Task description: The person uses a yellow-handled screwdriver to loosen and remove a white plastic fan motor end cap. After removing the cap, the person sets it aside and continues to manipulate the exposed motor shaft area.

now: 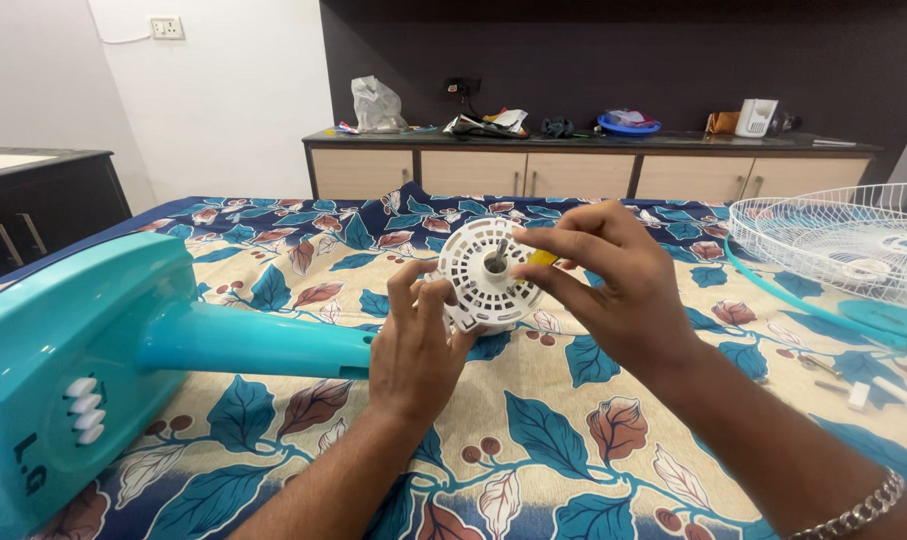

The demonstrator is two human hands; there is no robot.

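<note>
While the left hand [413,345] grips the white motor housing [488,275] above the bed [533,440], right hand [613,285] fingers pinch its shaft; housing appears rigid, moderately heavy, best held by its rim.

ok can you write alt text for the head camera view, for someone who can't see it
Two bare hands work on a white vented fan motor housing with a metal shaft: the left hand steadies it from below, and the right hand pinches a small yellow piece beside it. A teal table fan base lies left on a leaf-patterned cloth, a white fan grille right.
</note>
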